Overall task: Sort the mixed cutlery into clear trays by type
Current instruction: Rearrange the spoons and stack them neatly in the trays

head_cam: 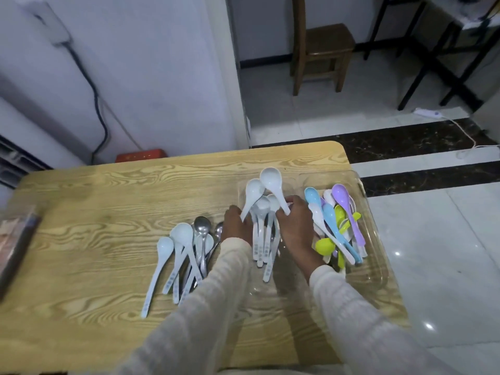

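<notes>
A loose pile of pale blue plastic spoons (178,247) and metal spoons (202,226) lies on the wooden table (94,212). A clear tray (284,282) beside it holds several pale blue spoons (261,239). My left hand (236,226) pinches the handle of one pale blue spoon (253,193), bowl raised. My right hand (295,226) pinches the handle of another pale blue spoon (272,180) over that tray. A second clear tray (376,269) at the table's right edge holds coloured plastic spoons (338,228) in blue, purple, green and white.
A dark flat object (16,239) lies at the table's left edge. Beyond the table stand a white wall, a black cable (94,98), a red box (140,155) and a wooden chair (322,47) on the tiled floor. The right tray overhangs the table edge.
</notes>
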